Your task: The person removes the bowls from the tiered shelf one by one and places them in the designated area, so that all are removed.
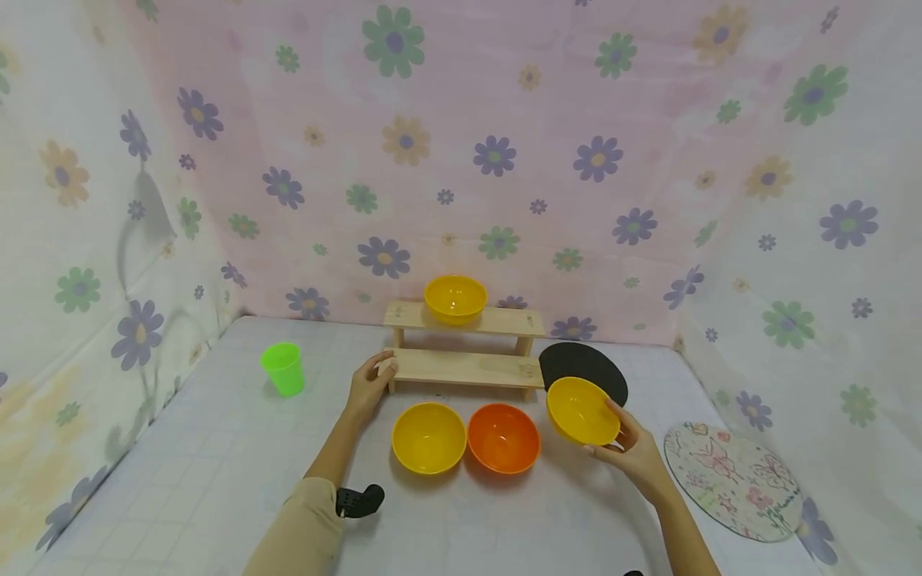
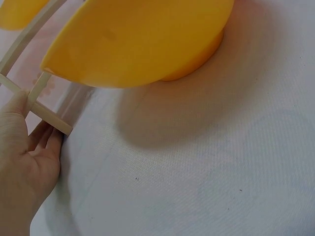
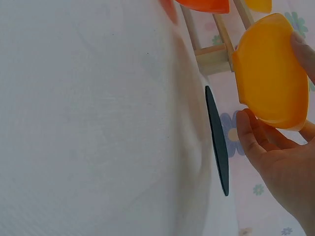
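Note:
A two-tier wooden stand (image 1: 461, 367) is at the back of the table, a yellow bowl (image 1: 455, 300) on its upper tier. My left hand (image 1: 367, 388) grips the left end of the lower tier, thumb on one side and fingers on the other in the left wrist view. My right hand (image 1: 637, 452) holds another yellow bowl (image 1: 583, 410) by its right side, tilted and raised off the table. In the right wrist view the thumb is by its rim and fingers are against its underside (image 3: 273, 71). A third yellow bowl (image 1: 429, 438) and an orange bowl (image 1: 504, 438) sit side by side before the stand.
A black round mat (image 1: 587, 364) lies right of the stand, partly behind the held bowl. Farther right is a round board with coloured drawings (image 1: 735, 482). A green cup (image 1: 283, 369) stands at the left. Flowered cloth (image 1: 497, 200) encloses the back and sides.

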The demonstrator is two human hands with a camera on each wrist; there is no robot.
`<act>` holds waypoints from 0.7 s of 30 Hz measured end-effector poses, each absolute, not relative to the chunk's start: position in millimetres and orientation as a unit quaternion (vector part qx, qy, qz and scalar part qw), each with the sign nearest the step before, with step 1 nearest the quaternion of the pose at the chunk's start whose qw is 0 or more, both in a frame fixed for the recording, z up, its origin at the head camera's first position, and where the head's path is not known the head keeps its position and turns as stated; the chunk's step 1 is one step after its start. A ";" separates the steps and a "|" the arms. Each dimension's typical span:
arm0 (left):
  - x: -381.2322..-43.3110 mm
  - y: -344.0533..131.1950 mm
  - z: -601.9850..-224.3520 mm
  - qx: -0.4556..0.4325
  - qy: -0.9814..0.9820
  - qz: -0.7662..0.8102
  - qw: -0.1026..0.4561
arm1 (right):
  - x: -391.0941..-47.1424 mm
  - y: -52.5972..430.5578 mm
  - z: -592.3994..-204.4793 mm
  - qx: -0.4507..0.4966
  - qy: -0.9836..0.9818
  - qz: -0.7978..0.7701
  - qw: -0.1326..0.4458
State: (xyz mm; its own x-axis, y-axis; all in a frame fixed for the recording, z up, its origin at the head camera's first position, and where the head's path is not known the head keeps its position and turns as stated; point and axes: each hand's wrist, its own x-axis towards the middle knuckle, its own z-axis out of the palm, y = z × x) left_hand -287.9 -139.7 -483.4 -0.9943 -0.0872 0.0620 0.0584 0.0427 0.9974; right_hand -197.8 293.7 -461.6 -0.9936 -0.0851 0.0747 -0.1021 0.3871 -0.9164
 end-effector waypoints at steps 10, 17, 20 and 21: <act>-297.0 -140.4 -500.5 0.010 -0.729 -0.682 0.063 | -190.1 297.2 -468.5 0.028 -0.839 0.544 -0.012; -296.2 -140.9 -499.6 0.013 -0.726 -0.685 0.058 | -188.0 299.3 -475.0 0.012 -0.844 0.535 -0.033; -296.4 -141.1 -500.1 0.014 -0.727 -0.684 0.059 | -187.7 299.4 -478.1 0.011 -0.845 0.534 -0.035; -296.5 -141.0 -500.2 0.016 -0.725 -0.686 0.059 | -187.6 299.3 -479.0 0.012 -0.845 0.534 -0.035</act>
